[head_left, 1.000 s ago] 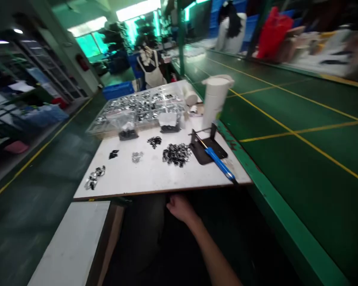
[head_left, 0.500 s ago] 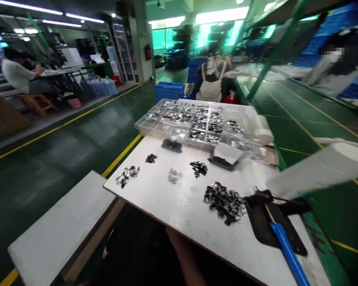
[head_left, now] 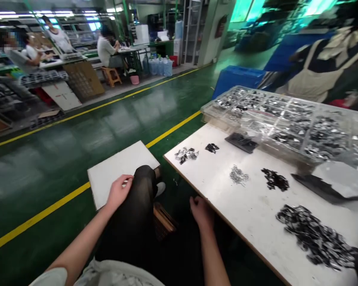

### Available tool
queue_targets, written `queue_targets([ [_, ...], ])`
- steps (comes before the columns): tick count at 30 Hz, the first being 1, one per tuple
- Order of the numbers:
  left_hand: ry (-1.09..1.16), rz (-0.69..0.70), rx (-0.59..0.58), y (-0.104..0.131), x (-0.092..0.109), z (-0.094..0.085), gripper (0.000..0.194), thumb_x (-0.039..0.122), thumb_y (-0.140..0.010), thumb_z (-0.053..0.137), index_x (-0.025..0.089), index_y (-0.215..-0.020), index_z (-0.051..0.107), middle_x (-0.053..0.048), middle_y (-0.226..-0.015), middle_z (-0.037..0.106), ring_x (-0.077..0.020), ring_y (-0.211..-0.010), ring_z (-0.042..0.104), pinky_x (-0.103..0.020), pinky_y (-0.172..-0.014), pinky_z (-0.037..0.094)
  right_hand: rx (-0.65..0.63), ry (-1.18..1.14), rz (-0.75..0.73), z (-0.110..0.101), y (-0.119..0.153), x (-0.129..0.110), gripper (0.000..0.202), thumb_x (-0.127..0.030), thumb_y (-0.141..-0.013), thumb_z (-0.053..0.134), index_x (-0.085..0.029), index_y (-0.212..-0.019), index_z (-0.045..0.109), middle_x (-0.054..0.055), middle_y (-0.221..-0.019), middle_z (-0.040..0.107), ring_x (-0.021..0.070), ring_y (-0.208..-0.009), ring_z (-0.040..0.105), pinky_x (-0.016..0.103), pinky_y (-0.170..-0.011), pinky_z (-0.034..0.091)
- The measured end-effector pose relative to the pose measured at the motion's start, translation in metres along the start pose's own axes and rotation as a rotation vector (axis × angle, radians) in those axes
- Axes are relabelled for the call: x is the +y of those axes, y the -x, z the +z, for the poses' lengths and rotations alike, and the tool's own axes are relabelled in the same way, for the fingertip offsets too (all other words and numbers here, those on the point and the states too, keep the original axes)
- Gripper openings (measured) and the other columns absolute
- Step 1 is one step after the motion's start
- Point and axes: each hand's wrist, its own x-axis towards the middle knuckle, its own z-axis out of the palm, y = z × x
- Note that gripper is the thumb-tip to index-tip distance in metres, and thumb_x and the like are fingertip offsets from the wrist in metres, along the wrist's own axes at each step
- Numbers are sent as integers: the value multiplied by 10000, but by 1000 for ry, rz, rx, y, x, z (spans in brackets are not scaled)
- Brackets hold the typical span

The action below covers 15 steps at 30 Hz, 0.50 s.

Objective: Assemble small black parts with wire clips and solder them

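My left hand (head_left: 121,192) rests by the knee of my dark trousers (head_left: 137,210), thumb and fingers drawn together at the fabric. Whether it pinches the cloth is unclear. Just below the near edge of the white table (head_left: 214,178), my right hand (head_left: 200,210) has its fingers curled, partly in shadow. What it holds, if anything, does not show. On the tabletop lie small piles: silvery and black pieces (head_left: 186,155), small black pieces (head_left: 211,147), tiny clear or silvery pieces (head_left: 238,175), black pieces (head_left: 275,179) and a large heap of shiny black parts (head_left: 316,236).
A clear compartment box (head_left: 298,115) of metallic parts stands at the table's back. Before it lie plastic bags of dark parts (head_left: 241,142). A white-topped stool or bench (head_left: 116,167) is at left. Ahead are a blue crate (head_left: 237,81) and a person in an apron (head_left: 313,75).
The view has swung left and down. My left hand and knee have come into view, and my right hand now shows beside the table edge. The blue-handled tool is out of view.
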Motion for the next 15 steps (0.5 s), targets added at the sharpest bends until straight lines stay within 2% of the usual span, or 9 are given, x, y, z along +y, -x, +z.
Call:
queue_targets([
  [3, -46, 116, -28, 20, 17, 14, 270, 335, -954, 465, 214, -1004, 701, -75, -1093, 723, -247, -1094, 634, -386, -1011, 500, -22, 11, 29, -3, -4, -7, 382, -371, -953, 441, -195, -728, 694, 71, -716, 675, 216, -741, 647, 290, -619, 386],
  [6, -102, 183, -64, 30, 22, 26, 219, 277, -924, 519, 220, -1005, 714, -94, -1155, 682, -290, -1173, 570, -445, -1028, 475, -42, 24, 58, -7, -3, -9, 366, -380, -947, 462, -207, -685, 652, 48, -682, 652, 200, -696, 627, 284, -576, 333],
  [11, -187, 190, -81, 26, 16, 30, 229, 236, -928, 509, 202, -1036, 708, -118, -1133, 641, -319, -1152, 547, -481, -967, 481, -70, 15, 84, -14, 5, -8, 376, -398, -961, 438, -218, -666, 583, 29, -638, 625, 185, -617, 587, 281, -534, 278],
  [15, -248, 183, -96, 21, 13, 31, 225, 224, -931, 500, 205, -1023, 704, -119, -1119, 637, -322, -1148, 546, -470, -933, 477, -129, -40, -19, -15, 20, -14, 400, -393, -969, 428, -223, -612, 485, 12, -567, 561, 169, -574, 547, 283, -539, 267],
])
